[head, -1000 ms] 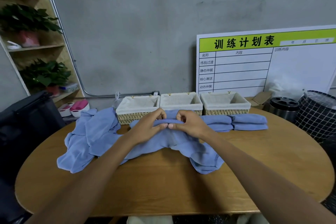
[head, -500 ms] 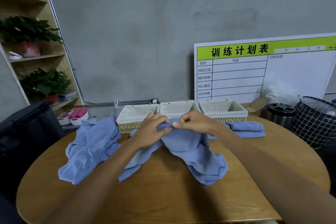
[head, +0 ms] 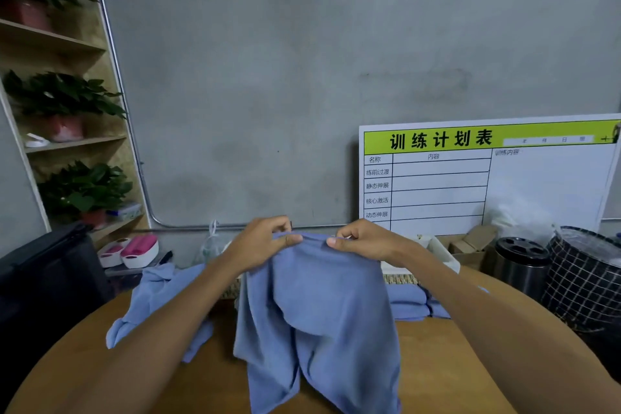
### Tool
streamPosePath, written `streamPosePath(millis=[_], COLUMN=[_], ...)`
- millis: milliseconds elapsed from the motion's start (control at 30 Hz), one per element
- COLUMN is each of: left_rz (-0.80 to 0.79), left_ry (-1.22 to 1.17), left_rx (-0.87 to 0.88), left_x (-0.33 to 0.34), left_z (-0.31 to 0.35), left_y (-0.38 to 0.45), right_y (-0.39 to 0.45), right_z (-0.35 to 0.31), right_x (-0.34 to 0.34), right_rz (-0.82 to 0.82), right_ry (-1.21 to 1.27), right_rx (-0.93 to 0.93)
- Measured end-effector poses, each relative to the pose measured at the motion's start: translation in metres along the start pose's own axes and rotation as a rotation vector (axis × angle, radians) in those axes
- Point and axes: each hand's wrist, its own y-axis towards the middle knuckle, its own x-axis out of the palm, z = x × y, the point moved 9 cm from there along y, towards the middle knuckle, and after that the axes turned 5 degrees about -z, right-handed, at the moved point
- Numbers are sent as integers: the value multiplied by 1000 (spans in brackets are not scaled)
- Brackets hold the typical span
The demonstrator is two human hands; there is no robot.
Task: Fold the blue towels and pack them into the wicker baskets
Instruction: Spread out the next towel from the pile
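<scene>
Both hands rising since earlier frame: left hand and right hand pinching top edge of blue towel, now hanging over table centre. Advice: be sliding pinches outward to corners, keeping edge taut before folding.

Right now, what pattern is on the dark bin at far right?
A white grid on black, seen in the head view.
</scene>
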Motion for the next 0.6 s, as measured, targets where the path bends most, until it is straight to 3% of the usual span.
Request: streamPosePath(millis=[100, 200, 600], left_rz=[-1, 5, 34], left_ry=[284, 423, 558], left_rx=[-17, -38, -97], left_x=[-25, -41, -94], left_z=[-1, -5, 5], left_y=[8, 4, -51], right_y=[-3, -14, -94], right_z=[0, 0, -3], right_x=[-16, -33, -91], right_rz=[28, 59, 349], right_ry=[-31, -77, -191], right_rx=[-4, 16, 15])
